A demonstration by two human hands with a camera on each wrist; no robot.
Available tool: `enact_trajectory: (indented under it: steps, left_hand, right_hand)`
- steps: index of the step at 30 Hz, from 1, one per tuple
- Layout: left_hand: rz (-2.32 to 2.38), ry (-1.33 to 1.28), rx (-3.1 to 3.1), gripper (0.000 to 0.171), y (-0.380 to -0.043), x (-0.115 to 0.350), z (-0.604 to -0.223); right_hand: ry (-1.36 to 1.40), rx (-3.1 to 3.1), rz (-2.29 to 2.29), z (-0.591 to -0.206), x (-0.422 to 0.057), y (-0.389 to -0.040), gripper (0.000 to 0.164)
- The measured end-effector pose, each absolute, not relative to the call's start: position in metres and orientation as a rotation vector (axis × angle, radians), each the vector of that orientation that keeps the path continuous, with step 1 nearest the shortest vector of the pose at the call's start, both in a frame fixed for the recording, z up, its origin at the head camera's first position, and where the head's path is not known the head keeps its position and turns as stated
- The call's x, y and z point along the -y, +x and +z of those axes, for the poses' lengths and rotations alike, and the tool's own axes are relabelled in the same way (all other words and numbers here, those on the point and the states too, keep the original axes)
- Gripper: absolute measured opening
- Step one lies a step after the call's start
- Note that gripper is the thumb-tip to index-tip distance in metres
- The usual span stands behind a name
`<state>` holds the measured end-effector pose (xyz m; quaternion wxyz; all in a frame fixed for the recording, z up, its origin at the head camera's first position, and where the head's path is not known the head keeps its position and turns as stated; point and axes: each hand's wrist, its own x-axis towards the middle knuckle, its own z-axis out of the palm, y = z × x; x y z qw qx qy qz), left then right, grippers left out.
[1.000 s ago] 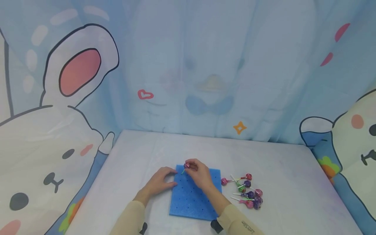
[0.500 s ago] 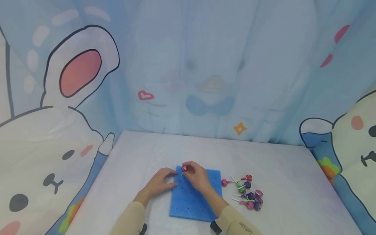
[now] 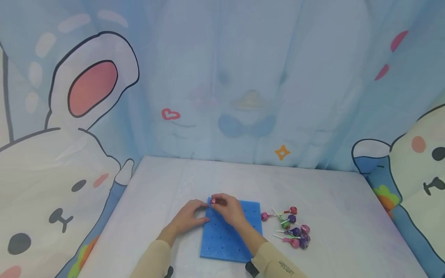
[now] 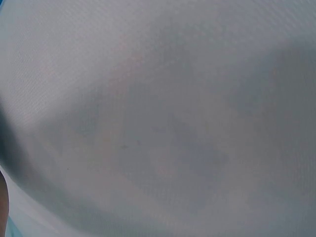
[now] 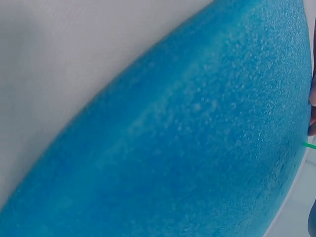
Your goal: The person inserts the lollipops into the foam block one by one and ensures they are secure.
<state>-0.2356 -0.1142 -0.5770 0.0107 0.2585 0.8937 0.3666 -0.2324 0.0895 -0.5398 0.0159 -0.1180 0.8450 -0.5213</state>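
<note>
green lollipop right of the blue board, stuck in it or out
Out: in the head view, the green lollipop lies on the white table among other lollipops, apart from the blue board.

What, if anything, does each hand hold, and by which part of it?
The right hand pinches a lollipop by its candy end; the left hand, at the edge of the blue board, holds nothing.

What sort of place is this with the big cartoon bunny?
Perhaps a little curtained corner set up for crafts or play. Cartoon curtains hang behind and on both sides of a white table, and lollipops lie there beside a blue board with small holes.
</note>
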Motion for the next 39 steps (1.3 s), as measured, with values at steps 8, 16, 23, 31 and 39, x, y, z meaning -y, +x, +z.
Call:
enact_trajectory:
  steps: [8, 16, 23, 31, 39]
  left_hand:
    - [1.141, 0.827, -2.792, 0.043, -0.240, 0.115, -0.579]
    - [1.155, 0.853, -2.805, 0.043, -0.241, 0.115, -0.580]
    - [1.155, 0.837, -2.794, 0.043, -0.241, 0.116, -0.583]
    - [1.177, 0.803, -2.768, 0.044, -0.239, 0.117, -0.585]
    - [1.172, 0.772, -2.750, 0.044, -0.238, 0.116, -0.585]
  right_hand:
    - [-0.327, -2.605, -1.622, -0.539, -0.091, -0.236, 0.029]
    - [-0.347, -2.620, -1.627, -0.541, -0.087, -0.237, 0.031]
    - [-0.296, -2.581, -1.665, -0.540, -0.089, -0.233, 0.038]
    - [-0.274, -2.517, -1.754, -0.537, -0.100, -0.232, 0.045]
    - [-0.224, -2.600, -1.801, -0.523, -0.123, -0.224, 0.043]
